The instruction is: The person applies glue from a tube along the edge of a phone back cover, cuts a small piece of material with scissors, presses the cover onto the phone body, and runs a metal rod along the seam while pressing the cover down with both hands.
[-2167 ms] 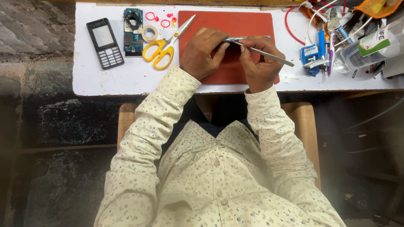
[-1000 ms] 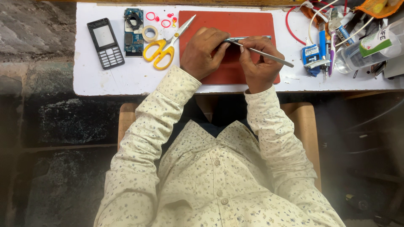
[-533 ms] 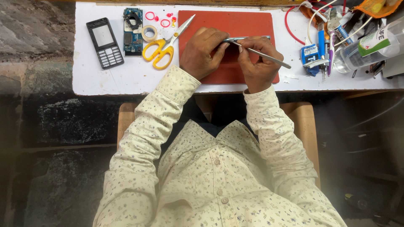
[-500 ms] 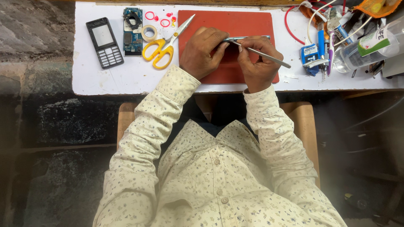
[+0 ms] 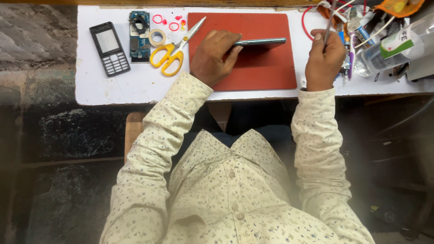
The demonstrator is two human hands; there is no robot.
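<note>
My left hand (image 5: 213, 56) holds a slim dark phone (image 5: 262, 42) on its edge over the red work mat (image 5: 266, 68). My right hand (image 5: 324, 58) is off the mat to the right, fingers closed on a thin metal tool (image 5: 329, 20) that points up toward the cluttered tool pile. The two hands are well apart.
Yellow-handled scissors (image 5: 174, 47) lie left of the mat. Further left are a tape roll (image 5: 157, 37), a blue circuit board (image 5: 139, 30) and a black keypad phone front (image 5: 109, 48). Bottles, wires and tools (image 5: 379, 40) crowd the white table's (image 5: 117, 88) right end.
My right hand has left the phone and swung right to the tool pile, carrying the thin tool upright. My left hand still holds the phone on the mat.
</note>
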